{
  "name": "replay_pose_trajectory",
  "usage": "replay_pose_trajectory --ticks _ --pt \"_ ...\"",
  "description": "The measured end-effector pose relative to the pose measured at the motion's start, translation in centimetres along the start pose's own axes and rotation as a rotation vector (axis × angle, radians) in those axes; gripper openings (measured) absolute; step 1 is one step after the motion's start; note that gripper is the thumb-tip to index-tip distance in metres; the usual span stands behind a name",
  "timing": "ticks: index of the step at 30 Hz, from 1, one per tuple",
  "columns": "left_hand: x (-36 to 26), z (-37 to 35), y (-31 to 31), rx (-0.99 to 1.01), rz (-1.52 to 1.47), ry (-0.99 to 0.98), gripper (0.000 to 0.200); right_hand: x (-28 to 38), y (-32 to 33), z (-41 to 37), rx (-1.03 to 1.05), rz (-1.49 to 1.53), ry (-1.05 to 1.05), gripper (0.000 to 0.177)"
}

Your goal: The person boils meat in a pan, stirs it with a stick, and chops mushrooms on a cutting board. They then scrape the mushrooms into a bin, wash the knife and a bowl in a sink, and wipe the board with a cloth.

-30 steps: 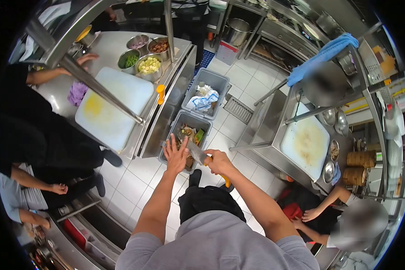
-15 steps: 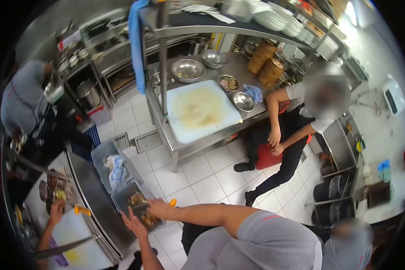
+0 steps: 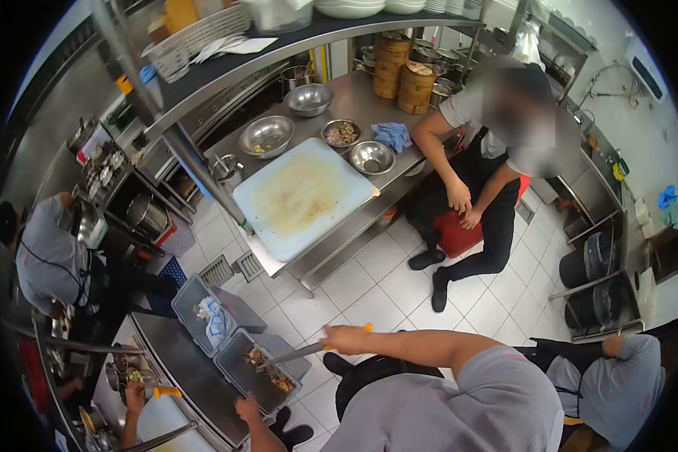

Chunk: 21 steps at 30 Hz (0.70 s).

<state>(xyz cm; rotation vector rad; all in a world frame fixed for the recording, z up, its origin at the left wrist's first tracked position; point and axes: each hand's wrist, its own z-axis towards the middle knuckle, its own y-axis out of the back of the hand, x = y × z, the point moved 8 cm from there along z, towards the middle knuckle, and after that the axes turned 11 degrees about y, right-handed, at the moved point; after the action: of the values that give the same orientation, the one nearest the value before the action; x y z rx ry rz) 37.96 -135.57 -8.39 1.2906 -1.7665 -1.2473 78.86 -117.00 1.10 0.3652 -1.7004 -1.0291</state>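
Observation:
My right hand is wrapped round the yellow handle of a knife. Its long blade points left and down over a grey bin that has food scraps in it. Nearer to me, below that bin's front edge, is my left hand, its fingers looking loosely curled with nothing visible in them. Behind the scrap bin stands a second grey bin with a white and blue cloth inside.
A steel table carries a stained cutting board, metal bowls and bamboo steamers. A co-worker sits on a red stool. At left, another person's hand is beside a yellow handle. Further co-workers stand left and right.
My right hand has drawn the knife away from my left hand, its blade now over the scraps. My left hand has gone from spread to curled. The view has shifted.

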Motion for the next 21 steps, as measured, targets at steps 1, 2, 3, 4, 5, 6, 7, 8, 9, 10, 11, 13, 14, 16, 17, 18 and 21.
replay_pose_trajectory --ticks 1,2,3,4,5,6,7,8,9,10,11,13,14,16,17,18,21 --pt "-1.5 1.1 0.8 -0.046 -0.085 -0.096 0.048 -2.2 0.2 -3.1 0.057 0.056 -0.091 0.028" --pt "-3.1 1.4 1.8 -0.091 -0.166 -0.192 0.045 -4.3 0.8 -6.4 0.061 0.089 -0.172 0.027" --pt "-5.1 1.9 2.5 -0.170 -0.246 -0.243 0.042 -6.0 1.1 -10.0 0.069 0.122 -0.250 0.027" --pt "-8.4 1.9 3.2 -0.249 -0.331 -0.293 0.041 -7.9 1.2 -13.7 0.009 0.109 -0.255 0.027" --pt "-12.3 1.7 3.0 -0.217 -0.485 -0.373 0.039 -9.4 1.5 -17.1 -0.054 0.097 -0.258 0.027" --pt "-16.5 1.7 3.1 -0.180 -0.635 -0.459 0.036 -10.9 1.2 -20.9 -0.069 0.095 -0.324 0.029" --pt "-21.7 0.6 2.2 0.077 -0.777 -0.523 0.028 -12.0 1.2 -24.7 -0.080 0.097 -0.395 0.030" --pt "-27.5 -3.0 3.0 0.135 -0.693 -0.588 0.021 -13.4 0.6 -28.4 -0.071 0.087 -0.487 0.030" --pt "-32.4 -5.2 2.1 0.282 -0.927 -0.613 0.020 -14.2 -0.6 -31.8 -0.055 0.084 -0.579 0.031" --pt "-38.2 -9.1 2.9 0.245 -0.759 -0.802 0.018 -13.7 -1.2 -34.8 -0.075 0.114 -0.665 0.031" --pt "-43.2 -12.2 2.9 0.268 -0.744 -0.854 0.015 -13.3 -0.8 -37.6 -0.098 0.128 -0.749 0.031" --pt "-52.8 -19.5 2.7 0.552 -0.907 -0.868 0.016 -12.7 -2.5 -42.7 -0.167 0.128 -0.908 0.032" --pt "-57.2 -22.4 3.1 0.555 -0.860 -0.943 0.016 -12.6 -3.3 -44.7 -0.207 0.132 -0.958 0.033" --pt "-65.0 -25.9 2.7 0.576 -0.763 -1.022 0.016 -11.0 -5.8 -47.9 -0.322 0.166 -1.067 0.032" --pt "-68.7 -26.8 1.9 0.591 -0.727 -1.027 0.017 -9.9 -6.5 -49.0 -0.396 0.183 -1.122 0.031" --pt "-72.0 -27.2 1.5 0.498 -0.667 -1.031 0.018 -8.6 -7.7 -50.0 -0.444 0.221 -1.204 0.031" --pt "-80.7 -26.5 -0.7 0.159 -0.413 -1.099 0.026 -5.2 -11.2 -51.4 -0.552 0.274 -1.363 0.033"
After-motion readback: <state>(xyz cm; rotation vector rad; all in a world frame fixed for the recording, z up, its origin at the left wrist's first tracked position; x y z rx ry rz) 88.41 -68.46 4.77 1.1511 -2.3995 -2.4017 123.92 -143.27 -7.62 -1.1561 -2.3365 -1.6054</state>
